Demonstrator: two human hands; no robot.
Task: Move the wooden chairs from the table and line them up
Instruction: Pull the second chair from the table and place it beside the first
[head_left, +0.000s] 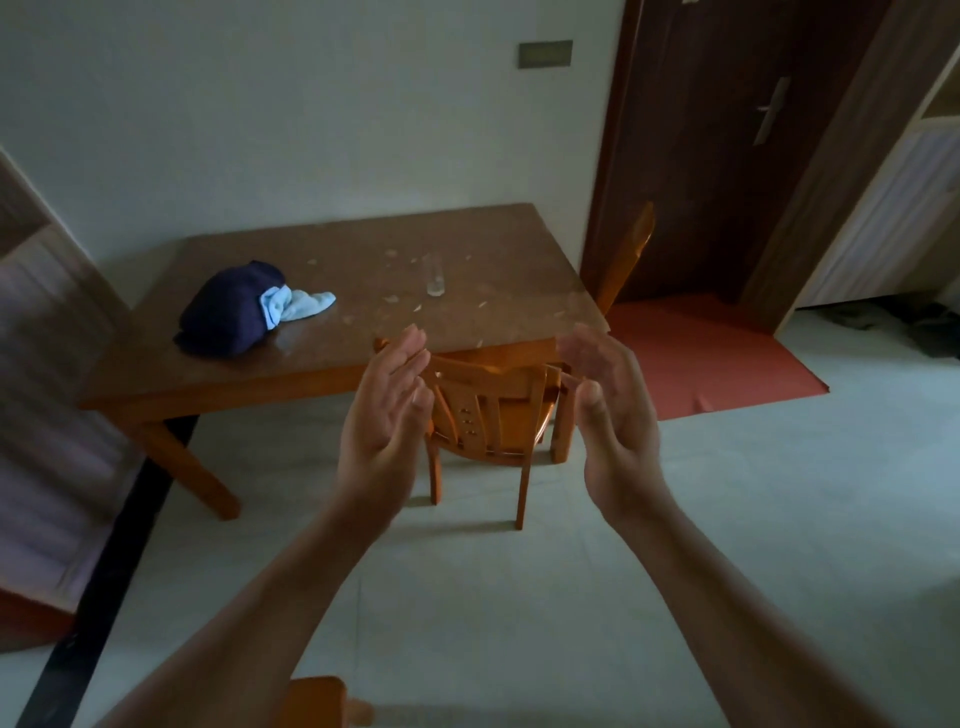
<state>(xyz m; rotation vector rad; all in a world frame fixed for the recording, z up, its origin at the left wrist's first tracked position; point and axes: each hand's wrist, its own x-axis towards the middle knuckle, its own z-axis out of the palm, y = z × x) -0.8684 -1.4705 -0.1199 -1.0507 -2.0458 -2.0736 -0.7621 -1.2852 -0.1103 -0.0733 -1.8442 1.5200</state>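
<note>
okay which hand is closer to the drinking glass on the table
Left. The left hand reaches up with its fingertips just below and left of the glass. The right hand is open farther out, below and right of it. Neither touches it.

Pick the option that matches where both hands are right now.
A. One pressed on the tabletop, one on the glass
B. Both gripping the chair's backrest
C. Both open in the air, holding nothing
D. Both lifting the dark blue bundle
C: the left hand and right hand are spread open, palms facing each other, in front of the chair tucked under the table, gripping nothing.
</note>
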